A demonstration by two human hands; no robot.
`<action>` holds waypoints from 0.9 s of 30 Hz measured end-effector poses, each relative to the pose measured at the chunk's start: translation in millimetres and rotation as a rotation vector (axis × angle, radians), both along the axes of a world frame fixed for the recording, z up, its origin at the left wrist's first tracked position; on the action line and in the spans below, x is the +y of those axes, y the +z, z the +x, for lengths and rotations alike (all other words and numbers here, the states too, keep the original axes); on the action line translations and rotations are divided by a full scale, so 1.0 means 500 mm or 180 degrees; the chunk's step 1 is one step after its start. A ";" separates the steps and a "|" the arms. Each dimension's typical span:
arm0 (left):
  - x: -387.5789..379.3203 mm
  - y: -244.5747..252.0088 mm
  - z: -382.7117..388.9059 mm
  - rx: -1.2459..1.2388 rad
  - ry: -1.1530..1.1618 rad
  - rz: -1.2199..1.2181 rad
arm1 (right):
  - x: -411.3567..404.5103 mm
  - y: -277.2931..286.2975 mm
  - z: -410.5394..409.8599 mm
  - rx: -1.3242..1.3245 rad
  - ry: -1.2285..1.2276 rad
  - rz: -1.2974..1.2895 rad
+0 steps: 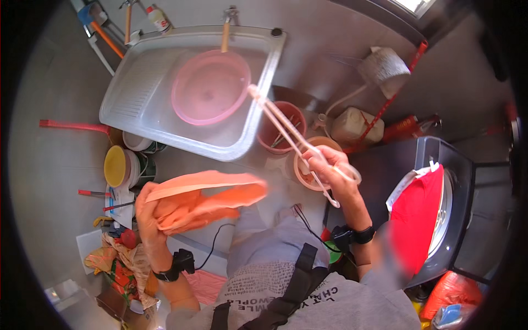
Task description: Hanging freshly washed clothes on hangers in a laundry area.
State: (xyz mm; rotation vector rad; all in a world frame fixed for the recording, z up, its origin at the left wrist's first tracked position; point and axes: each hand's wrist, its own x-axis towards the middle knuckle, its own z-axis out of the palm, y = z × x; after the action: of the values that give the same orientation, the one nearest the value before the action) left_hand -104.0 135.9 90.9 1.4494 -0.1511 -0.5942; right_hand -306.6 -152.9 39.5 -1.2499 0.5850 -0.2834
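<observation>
My left hand [149,210] grips a piece of orange cloth [181,206] that hangs in a loose loop, its edge spread toward the middle of the view. In my right hand [332,167] is a pale plastic clothes hanger [284,123], its long narrow frame reaching up and left to the sink's right rim. The hanger and the cloth are apart. Beyond both hands, a pink plastic basin [211,87] sits in the sink [136,95] below a tap [226,31]. A red cloth [416,214] lies over the round opening of a dark washing machine [379,173] at my right.
Between sink and machine stand a red bucket [264,138] and an orange bucket [326,142]. A whitish jug [350,126] is behind them. Paint-type pails [116,167] stand left of the sink, with bags and cloths [134,258] piled nearer. A cable [214,243] hangs near my left wrist.
</observation>
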 end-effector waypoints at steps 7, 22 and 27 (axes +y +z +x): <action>0.206 -0.053 0.102 0.0137 0.0797 -0.0272 | 0.010 -0.036 0.259 -0.0118 0.0563 0.0800; 0.373 -0.142 0.235 0.0628 0.2175 0.0310 | -0.095 -0.336 0.808 0.2985 0.1565 -0.1463; 0.349 -0.135 0.246 0.0792 0.2071 0.0334 | -0.169 -0.467 0.868 0.2656 0.2068 -0.1902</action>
State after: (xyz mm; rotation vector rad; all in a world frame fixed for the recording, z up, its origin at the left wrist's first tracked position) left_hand 19.0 310.4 23.3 1.4079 0.5382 -0.2406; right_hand 127.6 -237.2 -194.0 -2.0726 0.7786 0.6970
